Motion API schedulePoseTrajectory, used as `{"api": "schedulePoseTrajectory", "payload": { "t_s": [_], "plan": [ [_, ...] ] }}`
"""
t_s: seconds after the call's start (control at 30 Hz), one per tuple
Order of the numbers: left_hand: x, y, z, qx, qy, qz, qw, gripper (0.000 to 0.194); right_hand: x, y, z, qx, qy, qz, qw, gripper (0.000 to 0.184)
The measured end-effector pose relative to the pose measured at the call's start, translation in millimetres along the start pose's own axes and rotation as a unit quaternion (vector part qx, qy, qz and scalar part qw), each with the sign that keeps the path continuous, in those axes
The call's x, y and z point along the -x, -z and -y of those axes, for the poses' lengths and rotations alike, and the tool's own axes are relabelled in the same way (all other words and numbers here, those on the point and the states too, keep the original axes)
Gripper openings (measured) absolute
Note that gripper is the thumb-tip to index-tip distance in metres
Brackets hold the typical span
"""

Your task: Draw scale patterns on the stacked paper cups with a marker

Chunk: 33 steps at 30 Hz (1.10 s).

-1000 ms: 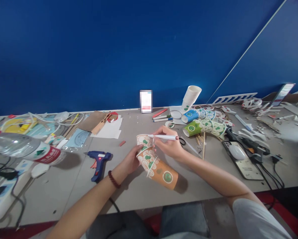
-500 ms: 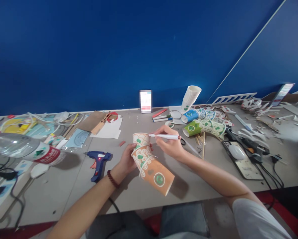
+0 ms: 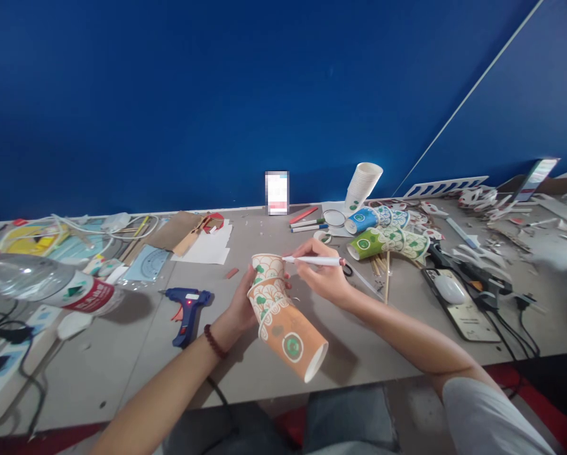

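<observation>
My left hand (image 3: 244,302) is wrapped round a chain of joined paper cups (image 3: 286,328), tilted with its orange end toward the table's front edge. White cup sections with orange scale lines and green patches make up its upper part. In my right hand (image 3: 323,278) is a white marker pen (image 3: 314,260), pinched between the fingers. Its tip is at the rim of the top cup; whether it touches I cannot tell. To the right lie a green cup chain (image 3: 371,244) and a blue cup chain (image 3: 363,219) with similar scale drawings.
A blue glue gun (image 3: 188,309) with a red light lies left of my left hand. Further left is a plastic water bottle (image 3: 50,284) on its side. Markers (image 3: 306,225) and a stack of paper cups (image 3: 365,184) are at the back. A phone (image 3: 463,309) bears a white mouse (image 3: 449,289).
The cup chain has turned slightly in my left hand, its orange end shifting left and toward me. The marker stays at the top cup's rim with hardly any movement.
</observation>
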<state>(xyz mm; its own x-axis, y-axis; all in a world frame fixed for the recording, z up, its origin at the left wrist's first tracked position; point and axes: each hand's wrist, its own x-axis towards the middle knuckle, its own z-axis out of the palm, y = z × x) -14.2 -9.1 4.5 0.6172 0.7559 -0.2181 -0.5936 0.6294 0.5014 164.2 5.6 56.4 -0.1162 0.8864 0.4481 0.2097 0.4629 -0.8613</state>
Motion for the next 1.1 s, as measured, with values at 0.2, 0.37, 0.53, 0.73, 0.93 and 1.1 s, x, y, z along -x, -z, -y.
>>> {"api": "schedulePoseTrajectory", "payload": {
  "t_s": [0.2, 0.37, 0.53, 0.73, 0.93, 1.1],
  "plan": [
    [-2, 8.5, 1, -0.006, 0.022, -0.018, 1.000, 0.058, 0, 0, 2, -0.006, -0.003, -0.001, 1.000, 0.011],
    [-5, 4.1, 2, -0.036, -0.031, -0.080, 0.996, 0.049, 0, 0, 0, 0.001, 0.010, -0.011, 1.000, 0.009],
    [-7, 0.7, 3, -0.047, -0.037, -0.098, 0.993, 0.050, -1, 0, 0, 0.015, 0.012, -0.012, 1.000, 0.009],
    [-10, 0.6, 3, -0.058, -0.046, -0.095, 0.993, 0.048, -1, 0, 3, 0.030, 0.006, -0.011, 0.999, 0.008],
    [-11, 3.3, 5, -0.083, -0.060, -0.084, 0.991, 0.047, -1, 0, -4, 0.068, 0.017, -0.012, 0.997, 0.009],
    [-10, 0.1, 5, -0.101, -0.056, -0.091, 0.989, 0.044, -1, 0, -7, 0.084, 0.049, -0.017, 0.995, 0.009]
  ]
}}
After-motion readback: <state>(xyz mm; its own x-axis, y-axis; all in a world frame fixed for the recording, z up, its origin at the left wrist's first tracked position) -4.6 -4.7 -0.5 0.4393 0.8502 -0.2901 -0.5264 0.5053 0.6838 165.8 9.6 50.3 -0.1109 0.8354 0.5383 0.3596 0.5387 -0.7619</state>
